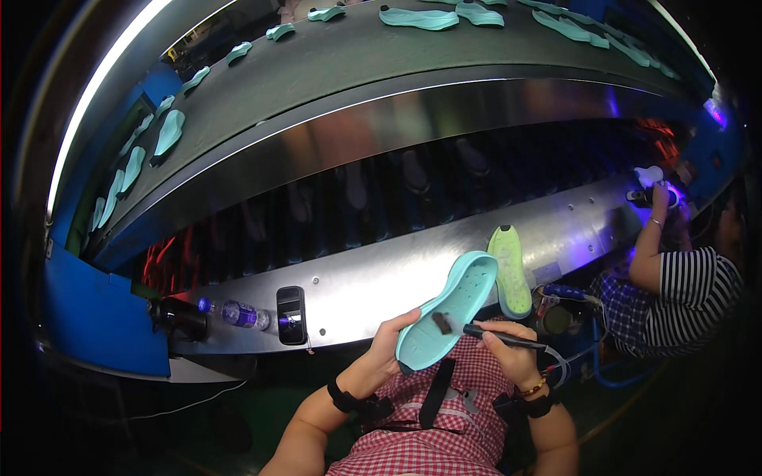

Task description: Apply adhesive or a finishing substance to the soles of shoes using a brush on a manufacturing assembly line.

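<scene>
Head view of a seated person at a curved steel counter (373,278) beside a conveyor. The left hand (389,349) is closed around the lower edge of a turquoise shoe sole (448,309), thumb over the rim and fingers behind it, holding the sole tilted with its inner face toward the camera, above the lap and just in front of the counter edge. A small dark patch (441,323) lies on the inner face of the sole near its lower end. The right hand (512,357) is curled around a black pen-shaped tool (500,337), gripped like a pencil; the tool's tip sits just beside the dark patch at the sole's edge, and a thin cord trails from its rear end. A yellow-green shoe sole (509,270) lies flat on the counter, just behind and to the right of the held sole. Further left on the counter are a black phone (291,315) lying face up, a clear water bottle (234,313) on its side, and a dark cylindrical object (181,319). Rows of turquoise soles (419,17) rest on the upper grey belt. At far right, another person in a striped shirt (690,293) raises a hand toward a violet light (673,194).
</scene>
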A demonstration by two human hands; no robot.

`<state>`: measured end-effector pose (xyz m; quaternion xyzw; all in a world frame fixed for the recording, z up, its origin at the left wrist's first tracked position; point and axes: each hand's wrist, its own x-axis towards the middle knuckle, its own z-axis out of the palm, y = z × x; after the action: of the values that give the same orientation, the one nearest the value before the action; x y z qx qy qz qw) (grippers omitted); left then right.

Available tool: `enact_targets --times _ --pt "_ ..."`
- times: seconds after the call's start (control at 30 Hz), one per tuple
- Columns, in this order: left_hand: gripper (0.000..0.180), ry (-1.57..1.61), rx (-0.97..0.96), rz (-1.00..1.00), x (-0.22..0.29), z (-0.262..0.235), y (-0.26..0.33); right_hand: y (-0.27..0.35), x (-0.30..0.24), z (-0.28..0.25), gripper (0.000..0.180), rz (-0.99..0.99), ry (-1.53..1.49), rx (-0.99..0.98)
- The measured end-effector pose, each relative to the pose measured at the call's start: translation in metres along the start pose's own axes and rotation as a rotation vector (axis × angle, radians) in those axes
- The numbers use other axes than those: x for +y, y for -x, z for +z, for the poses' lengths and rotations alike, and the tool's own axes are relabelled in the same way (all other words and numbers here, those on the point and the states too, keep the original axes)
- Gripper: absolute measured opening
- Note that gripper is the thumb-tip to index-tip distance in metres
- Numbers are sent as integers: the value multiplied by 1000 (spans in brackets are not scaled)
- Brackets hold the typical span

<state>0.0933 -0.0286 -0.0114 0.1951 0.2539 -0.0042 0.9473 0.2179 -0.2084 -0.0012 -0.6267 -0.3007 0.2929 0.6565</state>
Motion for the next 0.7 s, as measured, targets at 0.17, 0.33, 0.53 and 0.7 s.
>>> enact_targets --times 0.17,0.33,0.53,0.7 --pt "51 36 -35 27 -7 7 1 -21 7 -5 21 -98 257 309" --pt "53 44 -177 66 -14 4 -7 -33 15 9 24 -430 577 290" --pt "51 -20 -41 185 -11 -11 -12 -9 16 37 25 -333 396 100" --pt "53 -252 -121 325 20 -3 10 5 -40 -10 24 242 -132 -392"
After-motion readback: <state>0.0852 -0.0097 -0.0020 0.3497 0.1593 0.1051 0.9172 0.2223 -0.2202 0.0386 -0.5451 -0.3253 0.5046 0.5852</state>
